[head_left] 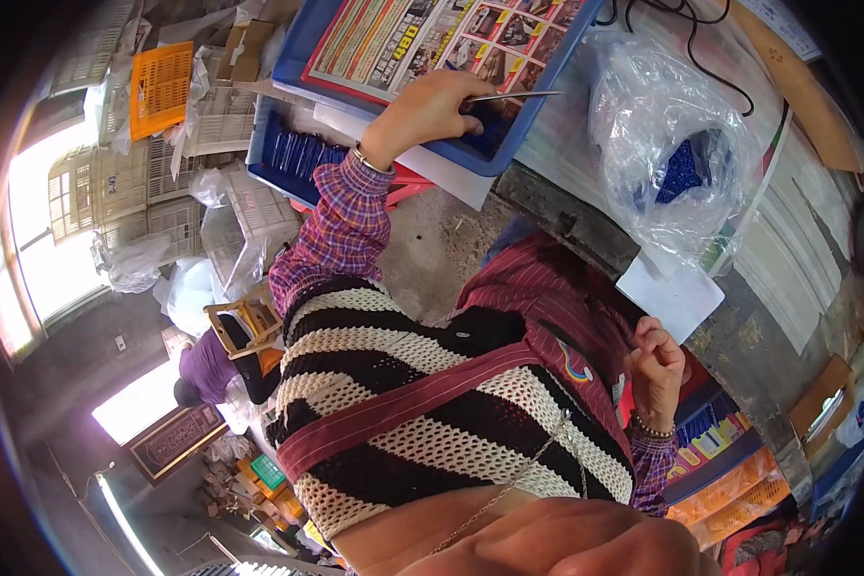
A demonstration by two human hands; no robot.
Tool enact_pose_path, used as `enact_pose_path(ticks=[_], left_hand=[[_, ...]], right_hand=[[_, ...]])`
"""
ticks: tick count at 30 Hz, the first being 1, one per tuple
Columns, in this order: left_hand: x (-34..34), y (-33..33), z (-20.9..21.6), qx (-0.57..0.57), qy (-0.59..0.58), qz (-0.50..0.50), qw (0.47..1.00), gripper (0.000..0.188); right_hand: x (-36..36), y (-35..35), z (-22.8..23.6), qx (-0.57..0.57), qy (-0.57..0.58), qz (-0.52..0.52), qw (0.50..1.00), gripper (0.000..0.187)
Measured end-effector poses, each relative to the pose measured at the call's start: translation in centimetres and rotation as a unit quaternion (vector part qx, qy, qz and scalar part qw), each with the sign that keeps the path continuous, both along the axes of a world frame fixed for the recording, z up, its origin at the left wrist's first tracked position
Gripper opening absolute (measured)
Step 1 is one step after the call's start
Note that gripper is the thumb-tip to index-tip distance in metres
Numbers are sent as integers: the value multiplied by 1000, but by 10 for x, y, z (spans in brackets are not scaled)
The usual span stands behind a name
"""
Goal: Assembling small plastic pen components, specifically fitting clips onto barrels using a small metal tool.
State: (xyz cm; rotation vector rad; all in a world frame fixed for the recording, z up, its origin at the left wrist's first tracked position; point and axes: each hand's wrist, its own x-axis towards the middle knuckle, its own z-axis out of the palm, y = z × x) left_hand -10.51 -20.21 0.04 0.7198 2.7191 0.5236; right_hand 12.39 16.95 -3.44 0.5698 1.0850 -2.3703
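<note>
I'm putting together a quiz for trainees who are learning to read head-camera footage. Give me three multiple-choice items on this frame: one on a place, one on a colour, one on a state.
1. Where is the left hand?
A. over the blue tray
B. flat on the floor
C. inside a drawer

2. What colour are the small pieces in the clear plastic bag?
A. red
B. blue
C. yellow

3. How is the right hand?
A. spread flat on the table
B. fingers curled, close to the maroon cloth
C. gripping a hammer

Answers:
1 A, the hand pinches a thin metal tool above the tray's corner.
2 B, a blue cluster shows through the plastic.
3 B, the fingers are folded in near the chest.
</note>
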Motion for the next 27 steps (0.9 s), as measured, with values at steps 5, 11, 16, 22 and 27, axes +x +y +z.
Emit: enact_pose_path(ticks=[5, 11, 16, 22, 27], left_hand=[[-2, 6, 5, 8, 22, -27, 999, 37], [-7, 4, -6, -5, 76, 14, 997, 24], [-9, 3, 8, 14, 127, 66, 990, 25], [-7, 17, 37, 153, 102, 144, 972, 17], [14, 51, 74, 360, 82, 202, 907, 12]], right_hand=[[-1, -4, 10, 55, 13, 12, 998, 5], [2, -6, -5, 121, 48, 76, 989, 12], [-4, 0, -16, 138, 57, 137, 979, 6], [-4, 2, -24, 190, 214, 155, 946, 10], [-1, 4, -20, 151, 147, 146, 967, 8]])
